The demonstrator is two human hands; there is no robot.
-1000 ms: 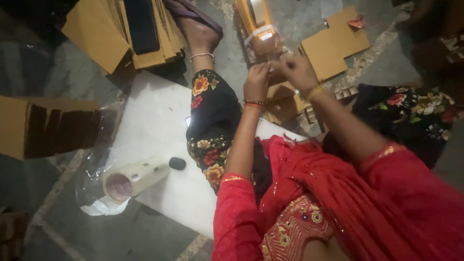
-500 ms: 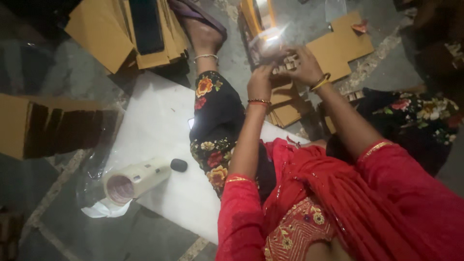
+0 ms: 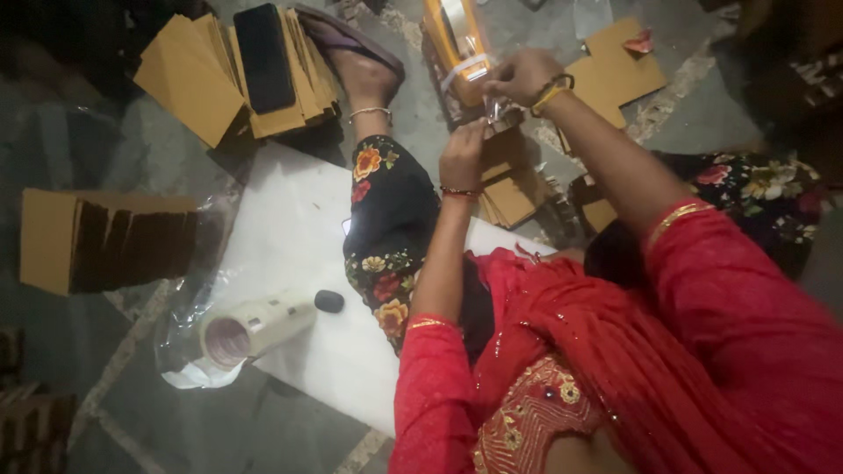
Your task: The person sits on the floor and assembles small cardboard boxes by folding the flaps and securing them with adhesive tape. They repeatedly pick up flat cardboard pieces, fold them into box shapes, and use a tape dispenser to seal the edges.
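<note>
The person sat on the floor [image 3: 114, 412], both arms stretched out ahead over a knee in flowered black cloth. The left hand [image 3: 463, 156] and the right hand [image 3: 522, 76] met at a small clear plastic wrapper [image 3: 494, 110], each with fingers pressed together in a pinch on it; what lay inside was too blurred to tell. Just beyond stood an orange strapped bundle [image 3: 457, 39], and flat brown card pieces [image 3: 514, 189] lay beneath the wrists. On the white sheet [image 3: 290, 228], near its near-left corner, a roll of tape [image 3: 255, 326] lay on its side with a small dark cap [image 3: 328, 301] just beside it. The work looked best served by a steady two-sided pinch at the wrapper's edge, kept taut and close to the bundle, since thin film would likely slip or tear under an uneven pull.
</note>
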